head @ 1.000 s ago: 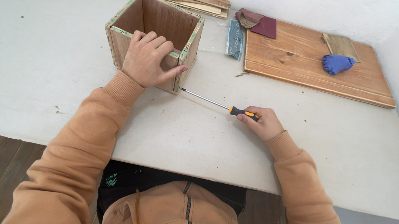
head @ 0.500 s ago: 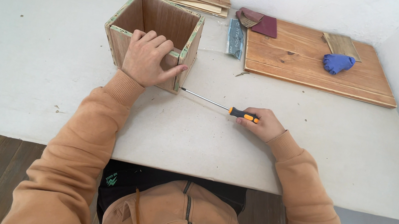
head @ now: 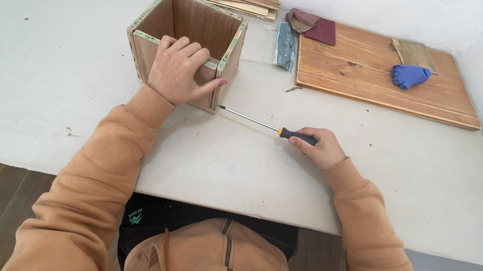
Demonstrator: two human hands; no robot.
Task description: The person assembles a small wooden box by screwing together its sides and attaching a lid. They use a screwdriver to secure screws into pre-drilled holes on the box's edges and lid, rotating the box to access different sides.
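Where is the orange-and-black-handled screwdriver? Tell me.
In the head view, the orange-and-black-handled screwdriver lies in the right hand, its tip touching the open wooden box.
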